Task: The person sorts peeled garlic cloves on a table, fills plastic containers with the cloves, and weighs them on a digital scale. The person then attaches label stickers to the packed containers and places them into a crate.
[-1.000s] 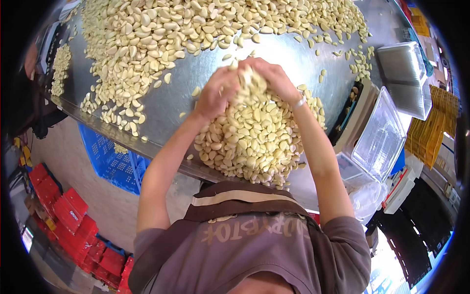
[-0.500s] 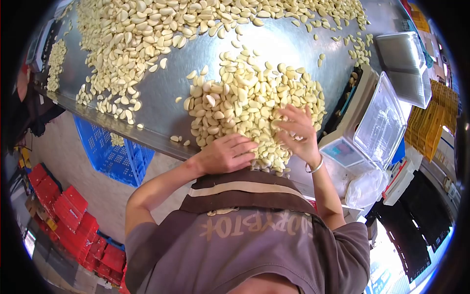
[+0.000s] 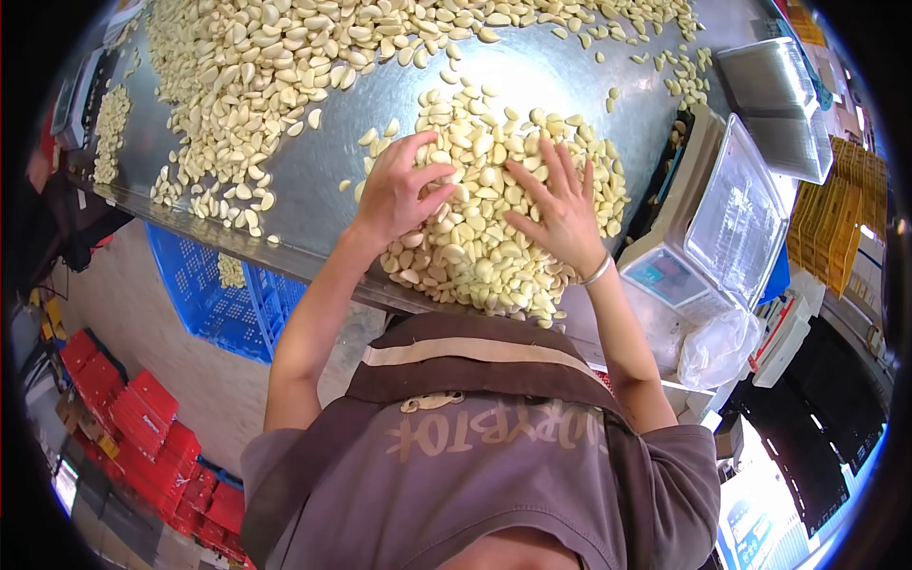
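Note:
A heap of peeled garlic cloves (image 3: 475, 228) lies near the front edge of the steel table (image 3: 313, 180). At the heap's left side is my left hand (image 3: 404, 190), its fingers bent and apart against the cloves. My right hand (image 3: 565, 211), with a bracelet at the wrist, rests on the right part of the heap with fingers spread. Neither hand visibly grips a clove, though cloves under the palms are hidden. A larger spread of peeled garlic cloves (image 3: 256, 76) covers the table's far left and back.
To the right stands a weighing scale (image 3: 665, 275) with a clear plastic tray (image 3: 741, 218) on it. Stacked clear containers (image 3: 774, 104) are behind it. Below the table's left edge sits a blue crate (image 3: 204, 294). Red crates (image 3: 142, 408) are on the floor, with yellow crates (image 3: 841, 218) far right.
My left hand has moved up from the heap's front edge to its left side. My right hand has shifted up slightly and now lies flatter with fingers spread.

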Tool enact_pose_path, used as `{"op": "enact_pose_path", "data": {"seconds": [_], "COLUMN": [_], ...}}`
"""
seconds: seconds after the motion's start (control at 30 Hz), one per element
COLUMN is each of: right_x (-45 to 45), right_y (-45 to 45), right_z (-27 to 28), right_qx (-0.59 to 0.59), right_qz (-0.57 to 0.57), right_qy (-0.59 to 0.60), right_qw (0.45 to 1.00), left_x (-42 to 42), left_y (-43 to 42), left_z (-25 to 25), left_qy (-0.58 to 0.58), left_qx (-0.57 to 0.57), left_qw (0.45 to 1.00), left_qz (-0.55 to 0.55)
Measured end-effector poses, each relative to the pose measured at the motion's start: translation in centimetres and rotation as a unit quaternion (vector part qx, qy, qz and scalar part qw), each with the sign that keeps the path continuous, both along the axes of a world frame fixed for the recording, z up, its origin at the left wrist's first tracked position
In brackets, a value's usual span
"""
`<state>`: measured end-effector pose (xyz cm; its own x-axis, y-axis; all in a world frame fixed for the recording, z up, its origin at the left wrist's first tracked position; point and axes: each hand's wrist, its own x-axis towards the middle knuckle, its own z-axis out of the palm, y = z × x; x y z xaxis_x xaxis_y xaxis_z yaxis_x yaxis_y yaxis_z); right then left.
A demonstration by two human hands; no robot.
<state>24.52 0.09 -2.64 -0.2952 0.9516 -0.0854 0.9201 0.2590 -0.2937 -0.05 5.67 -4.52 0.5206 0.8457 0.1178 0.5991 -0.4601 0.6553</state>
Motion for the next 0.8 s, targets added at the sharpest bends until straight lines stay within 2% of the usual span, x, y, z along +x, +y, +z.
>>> {"op": "enact_pose_path", "data": {"seconds": [0.1,0.33,0.57,0.8], "right_x": [0.8,-1.6,-3.9,-3.5], "right_y": [-0.9,2.1,4.1,3.8], "right_z": [-0.1,-0.2,-0.6,-0.5], "right_qx": [-0.019,0.055,0.019,-0.02], "right_qz": [-0.054,-0.058,-0.032,-0.027], "right_qy": [0.005,0.203,0.117,0.124], "right_qw": [0.998,0.976,0.992,0.992], "left_x": [-0.3,0.4,-1.1,-1.1], "left_y": [-0.2,-1.3,-2.4,-3.5], "left_z": [0.9,1.5,1.4,1.6], "left_qy": [0.01,0.006,-0.044,-0.045], "left_qx": [-0.002,-0.015,-0.019,-0.051], "left_qw": [1.0,0.999,0.999,0.997], "left_qz": [-0.019,-0.036,0.026,0.046]}}
